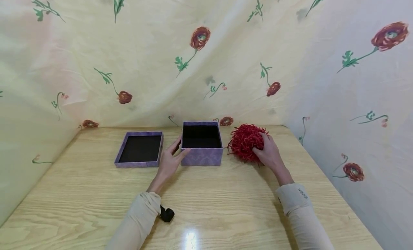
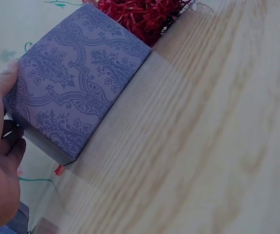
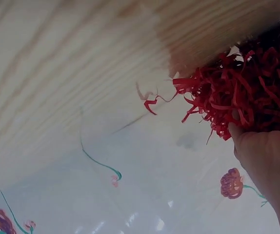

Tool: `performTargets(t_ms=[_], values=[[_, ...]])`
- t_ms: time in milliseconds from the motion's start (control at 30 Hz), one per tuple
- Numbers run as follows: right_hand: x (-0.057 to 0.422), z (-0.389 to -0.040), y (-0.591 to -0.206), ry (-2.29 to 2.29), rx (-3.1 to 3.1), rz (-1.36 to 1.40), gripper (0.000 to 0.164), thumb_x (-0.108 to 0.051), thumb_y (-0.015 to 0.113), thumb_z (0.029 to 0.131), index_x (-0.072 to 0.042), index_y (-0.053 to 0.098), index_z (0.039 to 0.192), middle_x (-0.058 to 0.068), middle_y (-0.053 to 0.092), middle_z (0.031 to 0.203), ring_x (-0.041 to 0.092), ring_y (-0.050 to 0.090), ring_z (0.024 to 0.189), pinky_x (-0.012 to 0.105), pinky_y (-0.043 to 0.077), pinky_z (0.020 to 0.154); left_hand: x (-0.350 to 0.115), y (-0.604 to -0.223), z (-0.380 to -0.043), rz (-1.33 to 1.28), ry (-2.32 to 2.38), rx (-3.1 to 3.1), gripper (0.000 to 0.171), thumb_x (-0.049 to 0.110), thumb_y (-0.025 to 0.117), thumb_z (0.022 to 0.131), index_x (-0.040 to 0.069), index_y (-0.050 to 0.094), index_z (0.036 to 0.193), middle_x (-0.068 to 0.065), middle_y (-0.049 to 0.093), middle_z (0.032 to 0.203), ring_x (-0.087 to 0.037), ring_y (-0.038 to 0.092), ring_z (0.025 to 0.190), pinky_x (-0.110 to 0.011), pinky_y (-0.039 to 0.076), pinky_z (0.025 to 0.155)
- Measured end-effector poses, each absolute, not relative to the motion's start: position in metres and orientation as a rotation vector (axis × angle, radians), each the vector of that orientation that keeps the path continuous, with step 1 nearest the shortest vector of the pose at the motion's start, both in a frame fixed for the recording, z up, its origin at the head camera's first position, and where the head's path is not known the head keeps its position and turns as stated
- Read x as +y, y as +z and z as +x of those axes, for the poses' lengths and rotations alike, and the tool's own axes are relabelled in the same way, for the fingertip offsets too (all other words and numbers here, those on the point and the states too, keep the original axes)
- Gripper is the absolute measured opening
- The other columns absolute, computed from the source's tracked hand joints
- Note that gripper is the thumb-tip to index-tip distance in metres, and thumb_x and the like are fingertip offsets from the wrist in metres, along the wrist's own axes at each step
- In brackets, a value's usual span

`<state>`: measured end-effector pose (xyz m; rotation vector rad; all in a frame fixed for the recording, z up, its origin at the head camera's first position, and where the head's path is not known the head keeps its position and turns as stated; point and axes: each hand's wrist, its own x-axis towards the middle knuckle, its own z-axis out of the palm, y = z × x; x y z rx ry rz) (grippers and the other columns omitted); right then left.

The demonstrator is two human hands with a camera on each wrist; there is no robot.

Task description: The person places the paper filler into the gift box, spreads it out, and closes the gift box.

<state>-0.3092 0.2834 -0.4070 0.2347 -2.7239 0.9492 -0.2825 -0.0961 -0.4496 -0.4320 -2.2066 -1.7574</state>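
Note:
A purple patterned box with a black inside stands on the table, its top uncovered. My left hand holds its front left corner, the thumb at the front edge and the fingers along the left side. In the left wrist view, the thumb touches the edge of the box's patterned front, and the other fingers bend against its side. To the right of the box lies a fluffy red heap of shredded paper. My right hand grips this heap from its right side, with some fingertips hidden among the strands.
The box's lid lies inside up, left of the box, its black lining showing. A dark strap end sticks out beside my left sleeve. Flowered cloth hangs behind the wooden table and along its sides.

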Motion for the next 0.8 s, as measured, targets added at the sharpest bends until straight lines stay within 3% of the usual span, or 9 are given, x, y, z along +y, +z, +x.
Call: performTargets(t_ms=[800], values=[[0.279, -0.313, -0.385, 1.031, -2.653, 0.293, 0.067, -0.001, 0.064, 0.093, 0.006, 0.036, 0.153, 0.036, 0.041, 0.144, 0.055, 0.042, 0.132, 0.072, 0.036, 0.106, -0.096, -0.451, -0.283, -0.451, -1.731, -2.195, 0.065, 0.022, 0.072, 0.101, 0.005, 0.044, 0.157, -0.019, 0.039, 0.160, -0.037, 0.045, 0.141, -0.051, 0.042, 0.111]])
